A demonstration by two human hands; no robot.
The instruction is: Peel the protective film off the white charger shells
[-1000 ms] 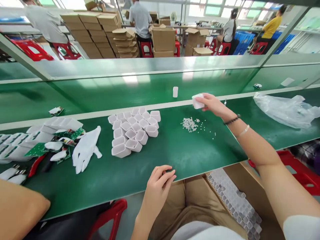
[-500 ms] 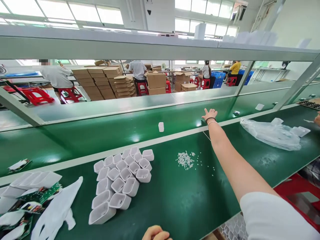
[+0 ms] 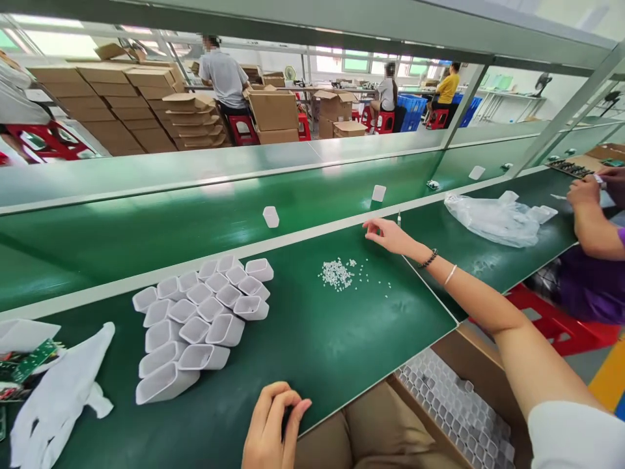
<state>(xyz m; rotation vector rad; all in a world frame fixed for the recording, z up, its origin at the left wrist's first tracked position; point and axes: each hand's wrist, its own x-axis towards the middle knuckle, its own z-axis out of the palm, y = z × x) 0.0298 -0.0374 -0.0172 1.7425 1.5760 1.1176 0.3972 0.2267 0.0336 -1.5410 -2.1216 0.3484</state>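
Note:
My right hand (image 3: 388, 236) hovers over the green bench (image 3: 336, 345) near its white back strip, fingers apart and slightly bent, nothing visible in them. Just beyond it, a white plastic cup-shaped housing (image 3: 379, 193) lies on the green belt (image 3: 322, 202). My left hand (image 3: 276, 423) rests by the bench's front edge, its fingers curled so the tips come close to the thumb, with nothing visible between. Left of centre stand several open white housings (image 3: 195, 329) in packed rows. A pile of small whitish pieces (image 3: 336, 275) lies in front of my right hand.
A white glove (image 3: 63, 397) and circuit boards (image 3: 34, 358) lie at left. A clear plastic bag (image 3: 493, 221) lies at right, near a co-worker's hands (image 3: 588, 189). Below the bench, a carton (image 3: 405, 397) holds many housings. Another housing (image 3: 271, 217) sits on the belt.
My right hand has drawn back from the belt, and a white housing now shows there. My left hand has come further into view. The view has shifted right and down.

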